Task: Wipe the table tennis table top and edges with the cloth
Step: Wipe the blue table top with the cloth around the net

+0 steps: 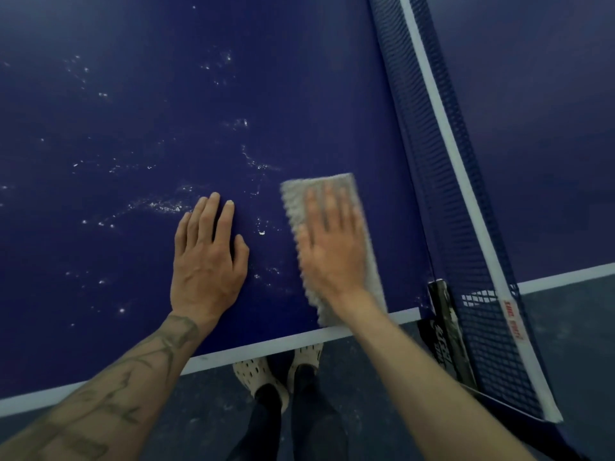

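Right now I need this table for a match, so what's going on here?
A person is wiping the blue table tennis table beside the net. The right hand presses a grey cloth flat near the white edge line; the left hand rests flat on the top. White specks dot the surface on the left.

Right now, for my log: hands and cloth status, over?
Right hand flat on cloth. Left hand flat on table. Net close beside cloth.

The left hand (206, 261) and right hand (332, 251) are shown bare, as are both forearms. Dark line tattoos (133, 371) are carried along the left forearm to the wrist. Pale perforated clogs (258, 377) are worn below dark trousers (309, 424).
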